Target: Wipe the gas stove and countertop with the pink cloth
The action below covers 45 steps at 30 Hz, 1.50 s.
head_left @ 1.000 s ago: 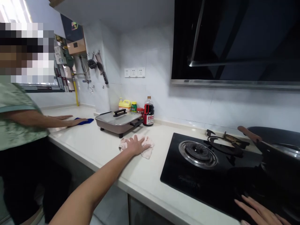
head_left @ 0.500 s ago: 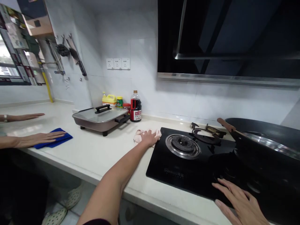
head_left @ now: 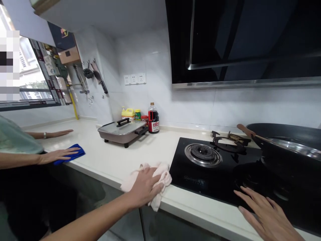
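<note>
My left hand (head_left: 145, 187) presses down on a pale pink cloth (head_left: 163, 174), fingers bent over it. The bunched cloth lies at the counter's front edge, with a corner hanging over. It touches the left side of the black gas stove (head_left: 198, 182). My right hand (head_left: 268, 214) holds nothing; its fingers are spread over the stove's front edge. Nearest to the cloth is the stove's left burner (head_left: 203, 154), its pan support off and lying behind it (head_left: 229, 144).
At left, another person's hand (head_left: 56, 156) lies on a blue cloth (head_left: 79, 153). An electric pan with a glass lid (head_left: 120, 134) and a soy sauce bottle (head_left: 153, 120) stand at the back. A large wok (head_left: 276, 147) sits on the right burner beneath the range hood (head_left: 245, 85).
My left hand has drawn the pink cloth from the back of the counter beside the stove to the front edge. My right hand stays almost in place. The view has shifted left.
</note>
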Each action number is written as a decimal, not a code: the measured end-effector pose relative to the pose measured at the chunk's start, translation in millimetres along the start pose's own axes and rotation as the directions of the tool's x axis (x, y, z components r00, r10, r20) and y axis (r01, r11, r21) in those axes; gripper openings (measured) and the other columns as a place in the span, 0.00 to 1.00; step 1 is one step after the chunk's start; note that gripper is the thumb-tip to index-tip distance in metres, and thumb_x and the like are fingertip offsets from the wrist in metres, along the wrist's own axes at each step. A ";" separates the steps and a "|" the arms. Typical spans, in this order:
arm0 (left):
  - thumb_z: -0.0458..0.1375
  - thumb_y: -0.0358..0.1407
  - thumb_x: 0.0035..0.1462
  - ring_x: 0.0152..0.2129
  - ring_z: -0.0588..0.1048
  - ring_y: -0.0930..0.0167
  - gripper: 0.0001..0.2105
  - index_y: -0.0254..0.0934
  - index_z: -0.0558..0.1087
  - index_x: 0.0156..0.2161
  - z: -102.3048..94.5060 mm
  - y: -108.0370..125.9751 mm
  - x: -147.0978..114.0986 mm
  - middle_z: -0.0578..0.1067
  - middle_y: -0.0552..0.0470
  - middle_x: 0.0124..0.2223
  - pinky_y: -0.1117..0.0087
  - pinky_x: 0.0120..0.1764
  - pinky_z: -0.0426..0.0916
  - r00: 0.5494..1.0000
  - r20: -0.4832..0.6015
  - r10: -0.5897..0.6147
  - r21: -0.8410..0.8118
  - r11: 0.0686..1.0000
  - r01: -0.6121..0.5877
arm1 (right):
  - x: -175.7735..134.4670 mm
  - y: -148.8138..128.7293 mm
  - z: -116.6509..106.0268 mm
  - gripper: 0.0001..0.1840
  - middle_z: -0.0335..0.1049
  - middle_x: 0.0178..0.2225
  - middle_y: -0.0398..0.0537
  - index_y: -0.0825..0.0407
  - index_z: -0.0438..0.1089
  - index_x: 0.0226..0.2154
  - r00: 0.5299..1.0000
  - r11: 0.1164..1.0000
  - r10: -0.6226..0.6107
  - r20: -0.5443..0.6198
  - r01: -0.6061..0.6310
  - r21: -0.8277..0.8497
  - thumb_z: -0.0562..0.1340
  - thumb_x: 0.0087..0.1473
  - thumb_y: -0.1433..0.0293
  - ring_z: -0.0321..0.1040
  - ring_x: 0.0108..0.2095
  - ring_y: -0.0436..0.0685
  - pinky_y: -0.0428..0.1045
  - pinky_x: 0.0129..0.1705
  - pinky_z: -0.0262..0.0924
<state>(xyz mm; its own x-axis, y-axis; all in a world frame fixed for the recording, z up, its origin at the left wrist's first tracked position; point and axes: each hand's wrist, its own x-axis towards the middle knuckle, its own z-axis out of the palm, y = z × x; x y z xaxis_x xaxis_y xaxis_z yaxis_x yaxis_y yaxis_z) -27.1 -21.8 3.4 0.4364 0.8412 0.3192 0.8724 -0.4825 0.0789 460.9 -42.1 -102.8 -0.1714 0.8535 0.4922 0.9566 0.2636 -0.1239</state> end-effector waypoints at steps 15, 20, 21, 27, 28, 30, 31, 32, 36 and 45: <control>0.46 0.51 0.69 0.58 0.70 0.61 0.24 0.47 0.73 0.61 27.7 12.2 199.5 0.70 0.47 0.60 0.61 0.61 0.64 0.971 -0.004 -0.240 -0.193 0.953 0.235 | 16.1 -27.4 -40.0 0.29 0.63 0.68 0.47 0.32 0.68 0.64 0.976 0.997 0.060 0.209 -0.070 0.037 0.53 0.65 0.44 0.59 0.68 0.69 0.72 0.67 0.50; 0.48 0.57 0.65 0.66 0.61 0.49 0.29 0.51 0.68 0.66 58.0 29.3 246.0 0.63 0.45 0.70 0.41 0.66 0.52 0.957 0.092 -0.275 -0.073 0.957 0.282 | 17.2 -36.4 -46.3 0.27 0.66 0.66 0.49 0.34 0.71 0.61 0.988 0.997 0.071 0.135 -0.072 0.004 0.53 0.65 0.47 0.62 0.66 0.69 0.72 0.66 0.53; 0.48 0.57 0.65 0.67 0.60 0.49 0.30 0.52 0.67 0.67 61.8 30.9 245.5 0.62 0.45 0.71 0.40 0.66 0.49 0.958 0.090 -0.272 -0.053 0.959 0.278 | 16.9 -37.8 -47.0 0.27 0.66 0.66 0.49 0.34 0.71 0.60 0.990 0.998 0.067 0.128 -0.068 0.006 0.53 0.66 0.47 0.62 0.66 0.68 0.71 0.66 0.54; 0.49 0.51 0.68 0.62 0.65 0.53 0.24 0.50 0.72 0.63 56.0 40.6 189.5 0.69 0.45 0.67 0.43 0.66 0.50 0.986 0.032 -0.166 0.042 0.985 0.165 | 14.4 -40.2 -44.5 0.26 0.66 0.65 0.50 0.37 0.70 0.61 0.992 0.999 0.048 0.113 -0.051 0.021 0.52 0.67 0.49 0.60 0.66 0.67 0.70 0.67 0.52; 0.49 0.50 0.68 0.61 0.66 0.53 0.23 0.49 0.73 0.63 52.7 43.8 175.5 0.69 0.45 0.66 0.43 0.66 0.50 0.989 0.022 -0.143 0.056 0.988 0.142 | 14.1 -40.0 -42.8 0.27 0.66 0.65 0.51 0.38 0.70 0.61 0.993 0.999 0.046 0.111 -0.048 0.019 0.52 0.67 0.49 0.60 0.67 0.67 0.71 0.67 0.51; 0.50 0.49 0.68 0.60 0.66 0.53 0.22 0.48 0.74 0.61 47.3 53.2 148.4 0.70 0.44 0.65 0.42 0.66 0.49 0.997 0.004 -0.075 0.077 0.994 0.075 | 13.8 -40.0 -39.1 0.28 0.65 0.66 0.51 0.38 0.69 0.62 0.993 0.999 0.042 0.110 -0.044 0.017 0.52 0.67 0.48 0.59 0.67 0.68 0.72 0.68 0.48; 0.50 0.48 0.69 0.60 0.66 0.53 0.22 0.46 0.75 0.61 45.4 59.5 136.4 0.70 0.43 0.65 0.41 0.66 0.49 0.999 -0.007 -0.031 0.079 0.996 0.032 | 13.6 -40.2 -37.7 0.28 0.65 0.66 0.52 0.39 0.69 0.62 0.993 0.999 0.040 0.110 -0.042 0.016 0.52 0.67 0.48 0.58 0.68 0.68 0.73 0.68 0.47; 0.50 0.49 0.69 0.60 0.66 0.53 0.22 0.45 0.75 0.60 44.2 67.1 126.1 0.71 0.42 0.64 0.41 0.66 0.49 1.000 -0.017 0.018 0.071 0.997 -0.016 | 13.4 -40.6 -36.6 0.28 0.65 0.66 0.52 0.39 0.69 0.62 0.993 0.999 0.037 0.110 -0.039 0.016 0.52 0.67 0.47 0.58 0.68 0.68 0.73 0.69 0.47; 0.50 0.53 0.68 0.59 0.67 0.53 0.23 0.48 0.75 0.60 46.6 107.8 107.5 0.71 0.42 0.63 0.40 0.63 0.54 0.988 -0.037 0.147 -0.033 0.988 -0.148 | 11.9 -41.8 -35.0 0.28 0.64 0.67 0.53 0.40 0.69 0.61 0.996 1.000 0.020 0.090 -0.022 0.018 0.52 0.67 0.48 0.58 0.68 0.68 0.74 0.69 0.46; 0.46 0.59 0.64 0.68 0.58 0.51 0.35 0.51 0.54 0.73 71.7 218.3 163.9 0.63 0.43 0.70 0.35 0.67 0.41 0.966 0.136 0.220 -0.322 0.932 -0.167 | 11.7 -13.4 -13.4 0.34 0.63 0.67 0.55 0.42 0.61 0.68 0.997 0.996 0.082 0.014 -0.082 0.039 0.52 0.66 0.46 0.62 0.64 0.70 0.71 0.62 0.58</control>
<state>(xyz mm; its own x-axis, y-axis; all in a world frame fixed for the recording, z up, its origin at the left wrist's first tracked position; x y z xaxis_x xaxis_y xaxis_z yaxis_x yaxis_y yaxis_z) 250.6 28.2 5.3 0.6432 0.7399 0.1972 0.6693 -0.6683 0.3246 449.2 -41.7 -83.8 -0.0956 0.8783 0.4684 0.9575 0.2098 -0.1980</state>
